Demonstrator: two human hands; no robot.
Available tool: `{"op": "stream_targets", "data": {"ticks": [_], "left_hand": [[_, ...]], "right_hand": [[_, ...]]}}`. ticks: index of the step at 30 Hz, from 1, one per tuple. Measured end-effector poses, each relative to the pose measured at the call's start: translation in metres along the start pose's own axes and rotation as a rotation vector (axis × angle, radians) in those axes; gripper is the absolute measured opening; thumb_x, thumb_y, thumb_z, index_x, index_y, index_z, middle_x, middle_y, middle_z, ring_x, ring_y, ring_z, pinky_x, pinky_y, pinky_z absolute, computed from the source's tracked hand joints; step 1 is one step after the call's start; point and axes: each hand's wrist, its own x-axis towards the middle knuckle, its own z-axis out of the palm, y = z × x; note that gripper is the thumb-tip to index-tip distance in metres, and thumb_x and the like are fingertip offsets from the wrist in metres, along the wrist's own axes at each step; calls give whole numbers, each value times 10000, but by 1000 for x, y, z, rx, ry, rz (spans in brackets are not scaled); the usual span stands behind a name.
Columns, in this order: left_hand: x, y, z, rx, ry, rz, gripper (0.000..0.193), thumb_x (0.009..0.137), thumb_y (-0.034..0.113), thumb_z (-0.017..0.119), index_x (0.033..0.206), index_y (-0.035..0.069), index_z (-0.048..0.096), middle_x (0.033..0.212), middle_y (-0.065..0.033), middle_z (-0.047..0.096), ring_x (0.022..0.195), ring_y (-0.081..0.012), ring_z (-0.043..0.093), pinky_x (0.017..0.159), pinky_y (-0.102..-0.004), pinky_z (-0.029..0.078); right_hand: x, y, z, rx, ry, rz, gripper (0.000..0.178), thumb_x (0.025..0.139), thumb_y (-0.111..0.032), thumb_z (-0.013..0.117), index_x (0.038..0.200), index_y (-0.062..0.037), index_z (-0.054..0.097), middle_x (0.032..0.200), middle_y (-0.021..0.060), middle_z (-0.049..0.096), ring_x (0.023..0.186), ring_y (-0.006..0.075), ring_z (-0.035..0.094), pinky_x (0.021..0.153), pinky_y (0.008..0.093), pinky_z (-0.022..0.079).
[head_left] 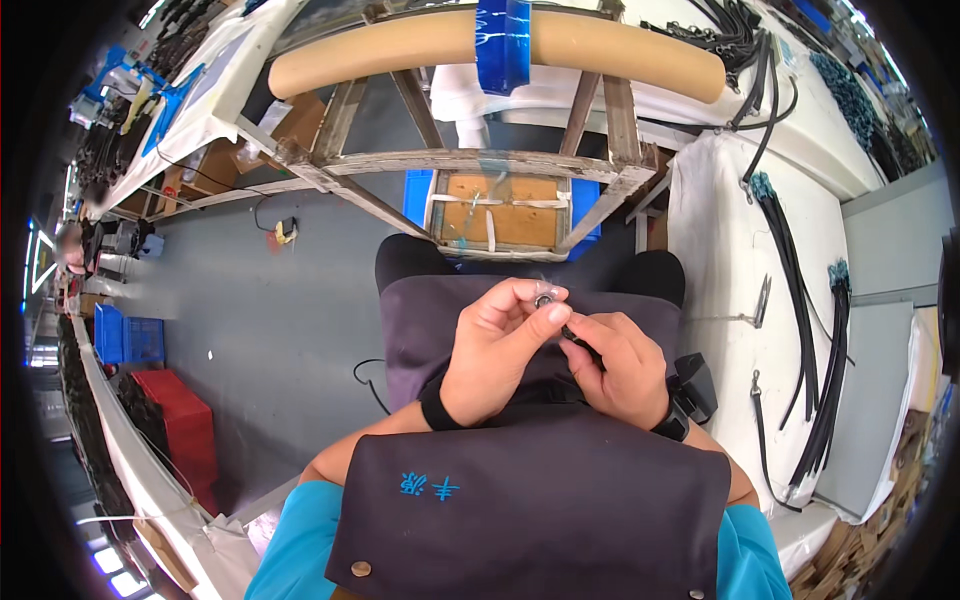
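Observation:
Above my lap, my left hand point(500, 345) pinches a small shiny metal ring point(543, 300) between thumb and fingertips. A bit of something clear shows by the fingertips. Close beside it, my right hand point(622, 368) is closed on a thin black strap-like piece point(580, 343), which leads up toward the ring. The fingers cover most of both, so I cannot tell whether they are joined. My lap is covered by a dark apron point(530, 480).
Ahead stands a wooden frame point(480, 160) bearing a long cardboard tube point(400, 58) with a blue band point(503, 45). Bundled black straps point(790, 290) and a strap with a metal clip point(762, 420) lie on the white-covered table at right. A blue crate point(130, 335) and red bin point(178, 430) stand left.

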Motion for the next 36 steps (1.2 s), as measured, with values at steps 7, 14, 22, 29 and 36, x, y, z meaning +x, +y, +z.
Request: {"op": "stream_targets", "data": {"ticks": [7, 14, 22, 29, 36], "left_hand": [[5, 11, -27, 469, -217, 208, 182, 792, 8, 700, 968, 11, 652, 907, -65, 647, 817, -123, 609, 724, -241, 485], [12, 22, -21, 816, -416, 371, 179, 683, 54, 770, 851, 27, 712, 748, -72, 677, 668, -178, 619, 608, -287, 471], [5, 19, -29, 686, -47, 249, 113, 761, -39, 693, 873, -29, 687, 762, -68, 636, 696, -130, 599, 610, -218, 453], [7, -1, 2, 467, -357, 7, 142, 829, 21, 671, 961, -32, 672, 870, -87, 627, 776, -134, 632, 719, -222, 508], [4, 0, -41, 512, -119, -52, 297, 958, 181, 509, 1178, -15, 545, 1030, -93, 637, 886, -137, 604, 782, -252, 455]], "right_hand": [[-1, -1, -23, 900, -214, 823, 199, 893, -55, 578, 1077, 13, 547, 743, 33, 575, 566, 82, 531, 503, 225, 424], [-11, 2, -32, 1380, -364, 1128, 210, 947, -148, 526, 1107, -13, 542, 755, 30, 568, 500, 52, 423, 456, 192, 340], [-22, 4, -62, 123, -273, 314, 319, 898, -175, 603, 1169, -23, 533, 874, 94, 625, 721, 161, 632, 626, 256, 495], [-31, -6, -56, 327, -207, 397, 241, 872, -174, 627, 1061, -25, 606, 909, 112, 651, 802, 220, 646, 707, 303, 499], [-44, 1, -199, 326, 255, 939, 226, 934, -233, 555, 1010, -40, 645, 737, -27, 613, 557, 3, 434, 495, 161, 344]]}}
